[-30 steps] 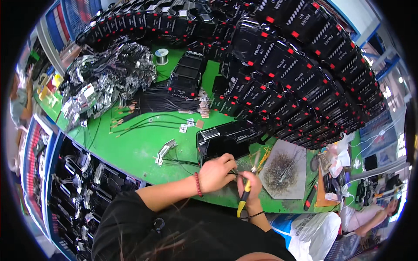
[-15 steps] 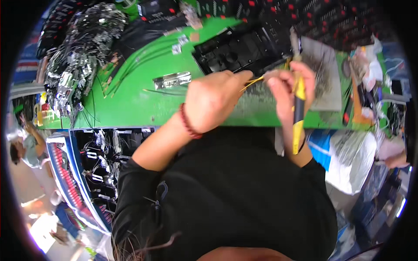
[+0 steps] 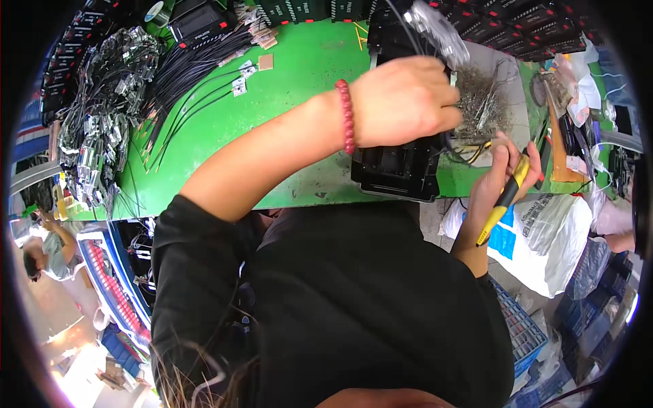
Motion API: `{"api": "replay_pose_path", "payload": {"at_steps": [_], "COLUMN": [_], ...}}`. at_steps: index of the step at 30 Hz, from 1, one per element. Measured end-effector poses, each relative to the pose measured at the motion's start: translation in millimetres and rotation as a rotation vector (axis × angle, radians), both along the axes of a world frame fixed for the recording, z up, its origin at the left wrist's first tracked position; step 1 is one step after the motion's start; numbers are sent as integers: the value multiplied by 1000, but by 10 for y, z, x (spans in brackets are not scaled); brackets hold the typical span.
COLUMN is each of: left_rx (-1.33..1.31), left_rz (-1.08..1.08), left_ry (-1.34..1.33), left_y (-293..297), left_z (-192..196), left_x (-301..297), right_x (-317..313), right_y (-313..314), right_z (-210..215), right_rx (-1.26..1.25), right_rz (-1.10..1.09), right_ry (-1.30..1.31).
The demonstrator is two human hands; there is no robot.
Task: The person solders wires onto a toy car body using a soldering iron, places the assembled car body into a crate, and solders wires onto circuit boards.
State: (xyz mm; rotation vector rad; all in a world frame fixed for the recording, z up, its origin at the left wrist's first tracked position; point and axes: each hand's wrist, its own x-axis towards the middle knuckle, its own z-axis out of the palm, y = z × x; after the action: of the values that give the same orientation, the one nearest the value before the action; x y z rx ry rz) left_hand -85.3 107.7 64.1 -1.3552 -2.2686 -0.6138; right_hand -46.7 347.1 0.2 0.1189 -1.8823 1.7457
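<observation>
A long black plastic housing (image 3: 396, 168) lies lengthwise on the green bench, its near end at the front edge. My left hand (image 3: 405, 102) is over it, fingers curled; whatever is between them is hidden. Dark wires (image 3: 452, 151) come out below these fingers and run right, toward my right hand (image 3: 505, 166). That hand is closed around a yellow-and-black handled tool (image 3: 507, 197), whose handle slants down over my wrist. Its working tip does not show clearly. A yellow-ended wire (image 3: 484, 145) is by my right fingertips. Beyond my left hand is a blurred silvery, clear-looking bundle (image 3: 439, 34) with black cable.
Wire-fitted metal parts (image 3: 95, 136) are heaped at the far left, beside black cables (image 3: 187, 78). Black boxes (image 3: 524, 27) line the back. A pale board (image 3: 507, 64) carries wire scraps (image 3: 484, 102). White bags (image 3: 544, 245) hang below the bench at right. Another person (image 3: 51, 248) is at far left.
The black housing has turned and come to the front edge. My left hand has moved right and away, off the yellow wires. The right hand has shifted right and down, still with the tool.
</observation>
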Motion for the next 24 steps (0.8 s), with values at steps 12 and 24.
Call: {"api": "replay_pose_path", "payload": {"at_steps": [12,24], "left_rx": [-81,403], "left_rz": [820,839], "left_ry": [-844,-823], "left_y": [-290,-844], "left_z": [-128,-99], "left_x": [240,1135], "right_x": [297,226], "right_y": [-277,-182], "right_z": [209,215], "right_rx": [643,226], "right_rz": [523,653], "right_ry": [134,277]}}
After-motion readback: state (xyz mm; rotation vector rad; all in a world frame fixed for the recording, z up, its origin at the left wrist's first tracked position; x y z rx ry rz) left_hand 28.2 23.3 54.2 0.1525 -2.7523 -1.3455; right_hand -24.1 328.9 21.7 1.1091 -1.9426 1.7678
